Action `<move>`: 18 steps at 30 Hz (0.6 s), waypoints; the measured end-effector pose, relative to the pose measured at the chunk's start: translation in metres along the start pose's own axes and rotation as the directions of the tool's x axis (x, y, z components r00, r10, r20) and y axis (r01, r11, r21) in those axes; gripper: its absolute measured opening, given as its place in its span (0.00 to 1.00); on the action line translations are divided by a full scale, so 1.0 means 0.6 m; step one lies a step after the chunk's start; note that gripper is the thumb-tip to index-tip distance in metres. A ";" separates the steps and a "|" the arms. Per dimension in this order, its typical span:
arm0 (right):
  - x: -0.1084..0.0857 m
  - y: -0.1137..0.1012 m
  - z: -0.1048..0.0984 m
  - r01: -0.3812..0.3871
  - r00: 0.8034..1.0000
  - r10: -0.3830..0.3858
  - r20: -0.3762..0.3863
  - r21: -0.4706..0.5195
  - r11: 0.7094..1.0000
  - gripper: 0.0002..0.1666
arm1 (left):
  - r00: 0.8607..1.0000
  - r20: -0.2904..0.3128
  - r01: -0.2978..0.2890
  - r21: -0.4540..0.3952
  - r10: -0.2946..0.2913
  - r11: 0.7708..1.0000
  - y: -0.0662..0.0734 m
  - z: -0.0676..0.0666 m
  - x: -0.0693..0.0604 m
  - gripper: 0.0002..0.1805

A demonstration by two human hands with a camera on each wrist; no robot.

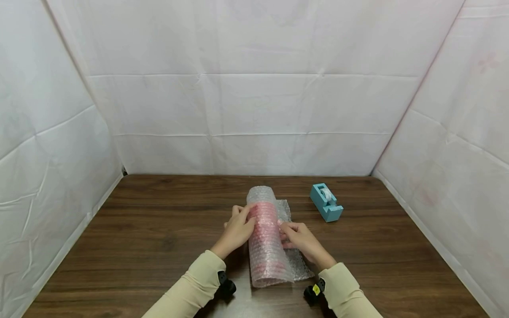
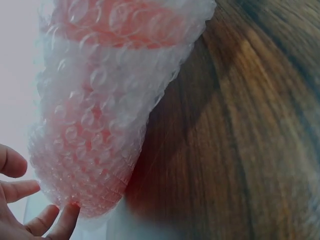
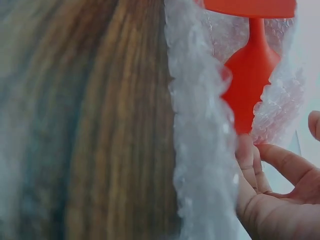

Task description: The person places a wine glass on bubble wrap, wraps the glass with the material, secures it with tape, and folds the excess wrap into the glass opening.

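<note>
Head view, toward six o'clock: steadying bubble wrap [image 1: 265,265] round a red object [image 3: 250,75] with spread left fingers [image 2: 68,219] at nine, pinching it with right fingers [image 3: 285,159] at three; could spring open if released early.

Bubble wrap [image 1: 261,194]: clear to milky white, patterned all over with small round bubbles; pink tints show through, with a coral-red band toward 11 o'clock in the left wrist view
Wrapped item [image 3: 252,70]: solid orange-red where bare
Tape dispenser [image 1: 323,207]: plain light blue — at 2 o'clock from the wrap
Tape roll [image 1: 327,194]: whitish
Worktop [image 1: 167,212]: dark brown, streaked wood grain
Fabric walls [image 1: 254,101]: off-white, creased in lines; a faint pink flower [image 1: 487,64] toward 2 o'clock
Sleeves [image 1: 187,287]: plain cream
Wrist cameras [image 1: 226,288]: black — yellow patch [image 1: 316,289] on the one at 5 o'clock
</note>
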State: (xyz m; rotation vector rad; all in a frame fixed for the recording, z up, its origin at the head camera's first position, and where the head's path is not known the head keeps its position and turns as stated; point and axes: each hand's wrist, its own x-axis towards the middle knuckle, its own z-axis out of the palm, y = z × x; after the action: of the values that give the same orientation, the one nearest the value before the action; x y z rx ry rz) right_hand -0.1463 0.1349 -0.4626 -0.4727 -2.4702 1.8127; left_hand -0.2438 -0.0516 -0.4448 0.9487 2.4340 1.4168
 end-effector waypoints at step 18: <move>0.001 0.008 -0.007 0.002 0.999 0.001 0.034 -0.092 0.996 0.38 | 0.996 0.002 -0.084 -0.035 0.084 0.996 0.001 0.004 0.002 0.29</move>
State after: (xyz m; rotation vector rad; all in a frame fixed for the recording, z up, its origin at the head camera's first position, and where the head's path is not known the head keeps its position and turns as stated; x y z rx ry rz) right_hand -0.1450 0.1406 -0.4661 -0.4496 -2.5852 1.7275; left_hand -0.2435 -0.0490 -0.4455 1.0567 2.3844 1.4789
